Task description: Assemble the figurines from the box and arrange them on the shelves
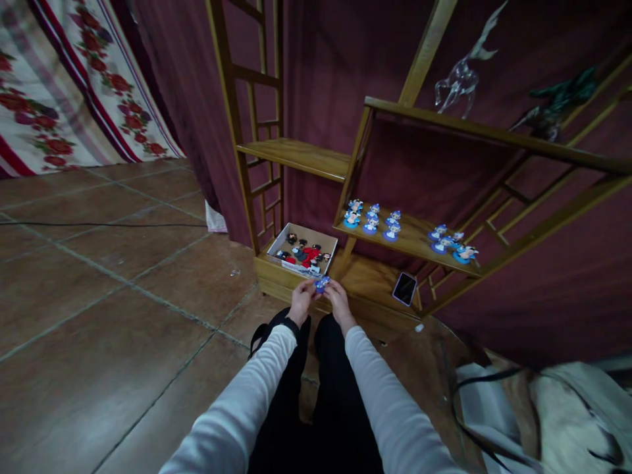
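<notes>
A small blue and white figurine (322, 284) is held between my two hands, in front of the low wooden shelf. My left hand (302, 299) pinches it from the left, and my right hand (338, 297) grips its right side. Just beyond my hands, an open cardboard box (276, 249) holds several figurines in red, black and grey (310, 253). On the middle shelf (415, 242) stand several similar blue and white figurines (371, 224) in groups, each on a round base.
A phone (405, 288) lies on the lower shelf at the right. A clear horse-like ornament (461, 82) and a dark green statue (557, 105) stand on the upper shelf. A pale bag (567, 408) rests at the lower right. A cable (103, 224) crosses the tiled floor.
</notes>
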`<state>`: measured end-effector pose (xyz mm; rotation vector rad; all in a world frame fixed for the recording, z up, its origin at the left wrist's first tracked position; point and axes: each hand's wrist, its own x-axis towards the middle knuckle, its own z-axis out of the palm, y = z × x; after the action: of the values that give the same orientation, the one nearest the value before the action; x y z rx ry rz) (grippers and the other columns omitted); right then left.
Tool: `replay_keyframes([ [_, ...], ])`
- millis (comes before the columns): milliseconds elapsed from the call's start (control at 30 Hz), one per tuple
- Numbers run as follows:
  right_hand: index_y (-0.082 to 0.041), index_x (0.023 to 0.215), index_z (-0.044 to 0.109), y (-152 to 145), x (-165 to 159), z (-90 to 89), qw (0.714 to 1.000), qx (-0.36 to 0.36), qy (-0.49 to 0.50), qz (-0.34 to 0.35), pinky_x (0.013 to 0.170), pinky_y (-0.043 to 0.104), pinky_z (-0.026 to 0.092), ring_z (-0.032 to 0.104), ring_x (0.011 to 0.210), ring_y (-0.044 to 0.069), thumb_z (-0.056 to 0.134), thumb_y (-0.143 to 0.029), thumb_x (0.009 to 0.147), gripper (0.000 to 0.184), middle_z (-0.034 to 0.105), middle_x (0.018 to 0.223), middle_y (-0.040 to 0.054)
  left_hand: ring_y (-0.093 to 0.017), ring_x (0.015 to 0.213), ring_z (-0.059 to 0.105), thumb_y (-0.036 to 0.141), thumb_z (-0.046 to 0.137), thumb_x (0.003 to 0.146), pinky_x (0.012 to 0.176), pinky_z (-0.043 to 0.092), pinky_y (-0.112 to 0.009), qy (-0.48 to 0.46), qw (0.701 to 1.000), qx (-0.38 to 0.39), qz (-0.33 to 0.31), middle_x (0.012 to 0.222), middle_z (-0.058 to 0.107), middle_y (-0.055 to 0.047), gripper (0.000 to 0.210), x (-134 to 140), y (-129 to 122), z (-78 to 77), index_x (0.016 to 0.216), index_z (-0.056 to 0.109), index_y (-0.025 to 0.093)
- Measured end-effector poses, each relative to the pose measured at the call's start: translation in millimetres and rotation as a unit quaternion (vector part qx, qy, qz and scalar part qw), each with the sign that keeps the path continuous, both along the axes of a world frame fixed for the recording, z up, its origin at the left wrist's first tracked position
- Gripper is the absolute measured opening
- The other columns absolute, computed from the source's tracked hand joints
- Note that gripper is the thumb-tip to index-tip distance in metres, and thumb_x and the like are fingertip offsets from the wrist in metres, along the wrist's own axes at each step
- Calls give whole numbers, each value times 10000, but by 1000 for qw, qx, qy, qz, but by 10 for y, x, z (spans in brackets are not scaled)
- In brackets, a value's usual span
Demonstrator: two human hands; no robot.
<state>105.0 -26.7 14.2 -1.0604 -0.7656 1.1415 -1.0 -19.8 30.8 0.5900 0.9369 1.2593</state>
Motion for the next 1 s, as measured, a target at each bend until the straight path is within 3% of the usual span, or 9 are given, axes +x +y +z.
replay_keyframes([
  [300, -177, 892, 666, 3, 6, 1, 999, -19, -31, -22, 706, 280, 488, 614, 798, 159, 640, -326, 628, 305, 681, 949, 60, -144, 583, 634, 159, 618, 729, 574, 513, -267, -14, 999, -23, -31, 667, 666, -72, 173, -48, 78, 10, 892, 613, 101],
  [533, -180, 833, 671, 43, 29, -46, 998, -20, -48, -42, 644, 253, 476, 602, 719, 141, 630, -276, 606, 250, 689, 819, 27, -146, 585, 642, 150, 598, 746, 601, 516, -273, -15, 997, -35, -63, 675, 673, -80, 107, -25, 123, -51, 842, 605, 103],
  [733, -173, 799, 660, 65, 64, -57, 998, -24, -34, -47, 602, 234, 452, 580, 659, 125, 637, -259, 574, 243, 674, 747, 10, -147, 627, 652, 158, 656, 703, 626, 514, -260, -17, 994, -19, -106, 728, 683, -99, 184, -28, 114, -50, 871, 611, 97],
  [1000, -178, 754, 644, 75, 70, -60, 997, -24, -47, -63, 594, 235, 453, 584, 647, 128, 616, -248, 587, 183, 661, 697, -1, -156, 589, 648, 137, 669, 665, 583, 513, -274, 21, 998, -11, -61, 667, 666, -62, 205, 19, 70, -23, 832, 550, 133],
])
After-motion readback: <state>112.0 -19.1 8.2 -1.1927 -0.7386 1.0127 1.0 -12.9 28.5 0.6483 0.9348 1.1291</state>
